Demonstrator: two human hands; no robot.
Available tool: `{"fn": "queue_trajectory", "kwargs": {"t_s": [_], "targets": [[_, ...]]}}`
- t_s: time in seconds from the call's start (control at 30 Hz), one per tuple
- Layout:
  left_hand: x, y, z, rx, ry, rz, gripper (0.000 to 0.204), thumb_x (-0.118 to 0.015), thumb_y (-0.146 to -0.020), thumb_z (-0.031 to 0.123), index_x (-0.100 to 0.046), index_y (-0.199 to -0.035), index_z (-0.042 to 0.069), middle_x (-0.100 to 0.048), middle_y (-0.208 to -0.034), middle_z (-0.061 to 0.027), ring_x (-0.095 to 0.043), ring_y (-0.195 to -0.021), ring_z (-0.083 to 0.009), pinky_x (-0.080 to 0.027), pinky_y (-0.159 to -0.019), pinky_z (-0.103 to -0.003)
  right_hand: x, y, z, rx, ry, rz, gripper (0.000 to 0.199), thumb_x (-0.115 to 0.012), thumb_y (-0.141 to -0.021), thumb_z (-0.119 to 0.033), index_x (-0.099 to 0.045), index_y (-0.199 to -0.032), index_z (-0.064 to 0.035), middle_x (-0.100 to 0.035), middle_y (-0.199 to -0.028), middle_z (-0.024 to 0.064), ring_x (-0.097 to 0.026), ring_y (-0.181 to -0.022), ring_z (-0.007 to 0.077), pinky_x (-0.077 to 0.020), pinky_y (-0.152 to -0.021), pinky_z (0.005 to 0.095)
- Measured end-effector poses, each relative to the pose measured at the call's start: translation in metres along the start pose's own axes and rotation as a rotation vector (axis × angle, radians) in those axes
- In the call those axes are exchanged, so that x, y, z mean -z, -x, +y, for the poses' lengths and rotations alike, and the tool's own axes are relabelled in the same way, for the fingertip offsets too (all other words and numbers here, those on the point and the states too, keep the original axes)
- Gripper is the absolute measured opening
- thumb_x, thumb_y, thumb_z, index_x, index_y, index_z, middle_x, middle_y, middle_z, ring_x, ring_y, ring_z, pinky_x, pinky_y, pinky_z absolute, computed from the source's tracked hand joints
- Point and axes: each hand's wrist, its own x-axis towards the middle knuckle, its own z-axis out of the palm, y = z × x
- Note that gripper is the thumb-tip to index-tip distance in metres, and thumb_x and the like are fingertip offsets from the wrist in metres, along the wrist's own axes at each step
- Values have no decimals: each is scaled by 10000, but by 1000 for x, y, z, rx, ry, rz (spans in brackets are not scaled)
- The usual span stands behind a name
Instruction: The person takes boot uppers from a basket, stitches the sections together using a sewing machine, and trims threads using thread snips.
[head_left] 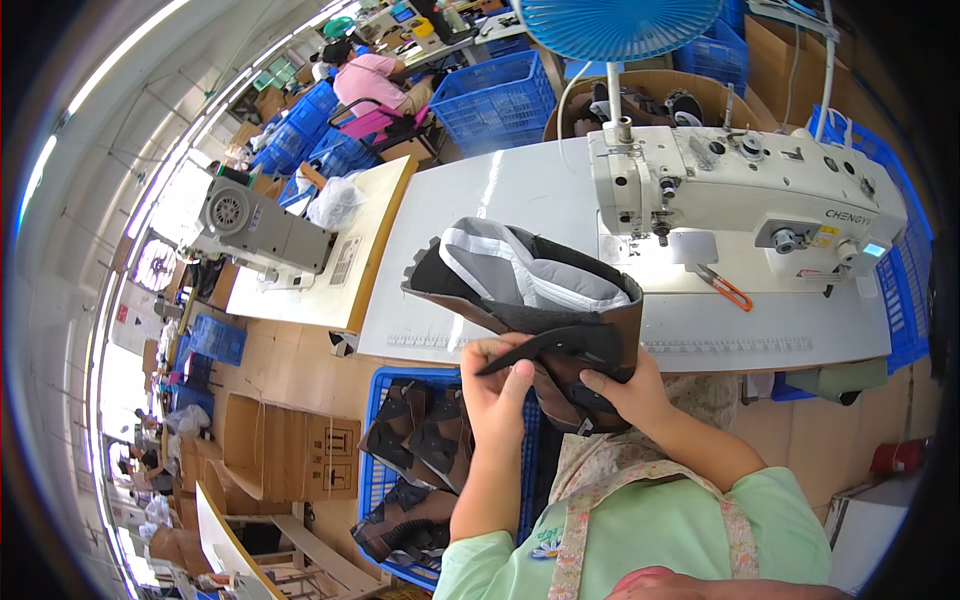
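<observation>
In front of my chest, over the table's near edge, I hold a brown and black shoe upper [622, 345] with a grey and white padded lining [530, 270] facing up. My left hand [495, 388] pinches a black strap-like flap [560, 343] on its near side, thumb on top. From the right, my right hand [632, 392] grips the brown body of the upper, thumb pressed on the near face. The fingers beneath are partly hidden. Thread snips [728, 288] with orange handles lie on the table to the right, touched by neither hand.
A white sewing machine [740, 185] stands on the grey table [450, 215]. At my left, a blue basket [372, 385] holds several brown shoe uppers [408, 515]. Another machine [265, 230] stands on a table farther left. A blue fan [620, 25] overhangs the back; a person [368, 80] sits beyond.
</observation>
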Motion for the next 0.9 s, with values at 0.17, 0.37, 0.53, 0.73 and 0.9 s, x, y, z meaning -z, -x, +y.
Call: {"fn": "queue_trajectory", "kwargs": {"t_s": [0.17, 0.37, 0.53, 0.73, 0.9], "targets": [[-8, 36, -13, -180, -516, -112, 855, -782, -808, 165, -280, -1459, -68, -356, -1502, -206, -383, -1373, -292, -280, -1145, -395, -18, 0, -10, 18, -45, 85, 539, -771, -807, -143, -529, -1271, -16, -664, -1122, 139, -632, -1051, 210, -487, -918, 352], [-8, 46, -26, -7, -292, 109, 1429, -941, -534, 476, 10, -1507, 37, -226, -1484, -200, -293, -1388, -364, -274, -1138, -468, -41, 13, -9, 557, 312, -81, 937, -712, -776, -179, -162, -1489, 78, -196, -1514, 341, -272, -1375, 508, -245, -1140, 530], [6, 32, -16, -25, -227, 30, 1164, -929, -580, 276, -198, -1448, 18, -383, -1410, -160, -402, -1326, -310, -341, -1108, -455, -43, 24, -23, 663, 517, -204, 994, -737, -729, -241, -178, -1494, 60, -99, -1510, 393, -174, -1393, 553, -215, -1123, 605], [57, 10, -1, 59, -103, 46, 960, -879, -602, 331, -429, -1343, -81, -578, -1244, -209, -621, -1087, -319, -511, -958, -400, -7, 14, -32, 828, 499, -355, 736, -729, -704, -190, -489, -1390, -80, -346, -1480, 225, -347, -1346, 412, -345, -1046, 513], [67, 19, 20, 237, -139, 10, 955, -910, -588, 340, -460, -1314, -85, -594, -1237, -183, -598, -1145, -300, -464, -1011, -399, 26, -4, -26, 1049, 1107, 25, 640, -578, -805, -90, -476, -1426, -206, -372, -1512, 134, -310, -1412, 304, -253, -1141, 464]]}}
